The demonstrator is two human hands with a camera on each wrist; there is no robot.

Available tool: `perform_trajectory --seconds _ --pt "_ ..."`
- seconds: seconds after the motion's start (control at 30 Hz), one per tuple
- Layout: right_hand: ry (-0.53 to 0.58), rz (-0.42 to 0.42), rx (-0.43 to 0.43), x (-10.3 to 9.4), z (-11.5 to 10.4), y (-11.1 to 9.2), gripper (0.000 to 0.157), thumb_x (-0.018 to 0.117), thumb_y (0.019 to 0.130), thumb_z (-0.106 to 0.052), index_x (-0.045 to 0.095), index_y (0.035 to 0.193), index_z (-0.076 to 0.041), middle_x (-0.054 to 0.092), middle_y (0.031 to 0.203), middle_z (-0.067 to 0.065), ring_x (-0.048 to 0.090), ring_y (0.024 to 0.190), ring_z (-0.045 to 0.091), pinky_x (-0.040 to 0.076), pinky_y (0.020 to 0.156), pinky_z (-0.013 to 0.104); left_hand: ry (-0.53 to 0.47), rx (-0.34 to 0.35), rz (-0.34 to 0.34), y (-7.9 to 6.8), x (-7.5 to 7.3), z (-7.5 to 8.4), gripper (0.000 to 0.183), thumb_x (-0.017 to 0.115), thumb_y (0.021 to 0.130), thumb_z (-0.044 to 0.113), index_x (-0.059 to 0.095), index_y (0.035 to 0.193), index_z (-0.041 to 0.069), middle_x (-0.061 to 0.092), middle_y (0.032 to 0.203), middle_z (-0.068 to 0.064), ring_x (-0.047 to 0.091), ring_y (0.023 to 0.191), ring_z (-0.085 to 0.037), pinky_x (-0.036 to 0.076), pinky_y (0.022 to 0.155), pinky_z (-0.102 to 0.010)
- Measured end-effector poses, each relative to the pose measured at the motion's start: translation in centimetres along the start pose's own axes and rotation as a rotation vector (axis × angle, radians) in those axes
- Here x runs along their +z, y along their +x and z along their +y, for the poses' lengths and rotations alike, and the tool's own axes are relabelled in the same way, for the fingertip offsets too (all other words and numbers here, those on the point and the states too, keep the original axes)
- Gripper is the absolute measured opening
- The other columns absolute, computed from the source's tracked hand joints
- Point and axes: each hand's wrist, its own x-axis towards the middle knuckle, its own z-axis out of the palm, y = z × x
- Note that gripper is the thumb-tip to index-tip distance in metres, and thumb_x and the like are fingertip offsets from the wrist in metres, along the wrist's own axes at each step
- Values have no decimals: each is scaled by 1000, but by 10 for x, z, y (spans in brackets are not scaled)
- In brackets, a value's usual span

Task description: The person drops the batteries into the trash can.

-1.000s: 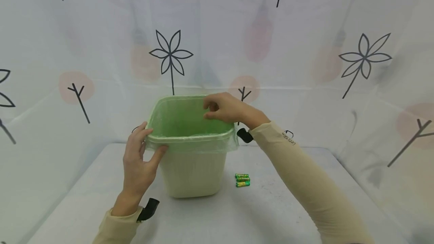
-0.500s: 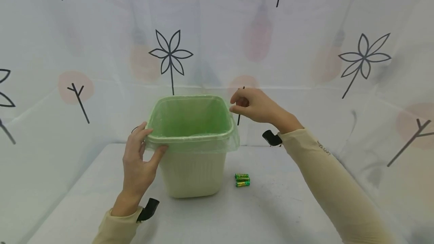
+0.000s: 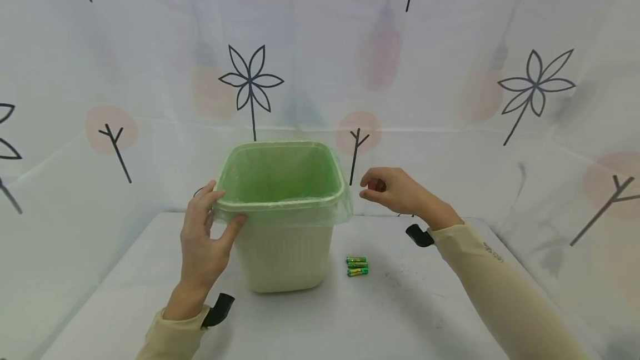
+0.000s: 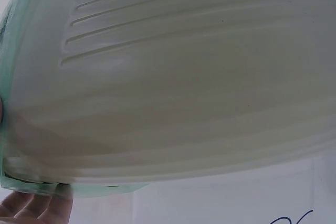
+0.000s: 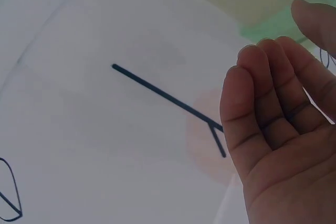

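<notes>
A pale green trash bin (image 3: 285,254) stands upright, with a thin translucent green liner bag (image 3: 300,214) folded over its rim. My left hand (image 3: 205,243) grips the bin's near left corner, thumb on the front and fingers round the side at the rim. In the left wrist view, the bin's ribbed wall (image 4: 184,87) fills most of the picture and some fingers show at the lower left. To the right of the bin, my right hand (image 3: 395,190) hangs in the air, fingers loosely bent. The right wrist view shows its palm (image 5: 294,177) holding nothing.
Several green and yellow batteries (image 3: 357,265) lie side by side on the white tabletop (image 3: 400,304), right of the bin's base. A white cloth (image 3: 310,43) printed with flowers and twigs hangs behind and along both sides.
My right hand has moved from above the bin's opening out to the right, and then down beside it. The left hand, bin and batteries have stayed in place.
</notes>
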Motion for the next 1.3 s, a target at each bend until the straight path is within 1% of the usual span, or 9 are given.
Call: perform_trajectory --seconds 0.1,0.33,0.57,0.63,0.73,0.9,1.0,1.07,1.3 --pt "10 -28 3 14 10 -7 19 66 92 -22 64 105 -9 60 86 -1 55 78 15 52 68 30 3 -3 0 0 0 1 55 71 68 -25 48 117 -18 42 132 -35 44 121 -46 40 106 -24" --pt "63 -86 58 47 26 -24 18 67 91 -22 63 104 -11 60 84 -3 55 76 15 53 64 28 3 1 -4 -1 0 -3 57 72 67 -25 49 118 -17 41 133 -35 44 121 -46 39 106 -24" --pt "69 -138 64 76 37 -37 15 68 90 -20 63 101 -13 58 81 -5 54 74 14 52 62 27 -3 0 -6 -9 0 -31 64 76 66 -20 51 124 -8 42 140 -22 44 127 -35 40 106 -27" --pt "61 -153 67 84 40 -40 14 68 89 -20 62 101 -14 57 81 -5 54 74 13 51 62 26 -4 -3 -6 -9 0 -33 65 76 66 -19 52 125 -6 42 141 -20 44 127 -33 40 106 -27" --pt "51 -175 59 96 44 -43 14 69 89 -19 62 100 -14 57 82 -6 54 76 13 51 63 26 -6 2 -5 -8 0 -30 64 76 66 -20 51 124 -9 42 140 -22 44 126 -35 40 106 -27" --pt "-5 -198 39 113 50 -48 18 70 87 -20 64 101 -11 56 84 -9 52 78 11 49 65 26 -3 7 -5 -2 0 -9 58 72 66 -24 49 119 -17 41 134 -33 44 123 -44 39 107 -26" --pt "-30 -192 22 120 53 -49 17 72 86 -20 64 99 -11 55 83 -10 52 78 12 48 66 27 -2 1 -5 -1 0 -4 57 72 67 -25 49 118 -18 41 133 -35 44 122 -46 39 107 -26" --pt "-32 -190 15 125 54 -51 17 73 85 -20 64 97 -12 55 82 -9 52 78 13 48 67 28 -2 -4 -5 -1 0 -8 58 72 67 -24 49 119 -17 41 134 -33 43 123 -45 39 107 -26" --pt "-84 -227 18 138 58 -54 21 76 82 -24 62 96 -16 55 86 -7 49 80 11 46 70 28 -6 -2 -6 -9 0 -36 65 77 65 -19 52 124 -8 42 141 -20 44 127 -34 40 106 -28"
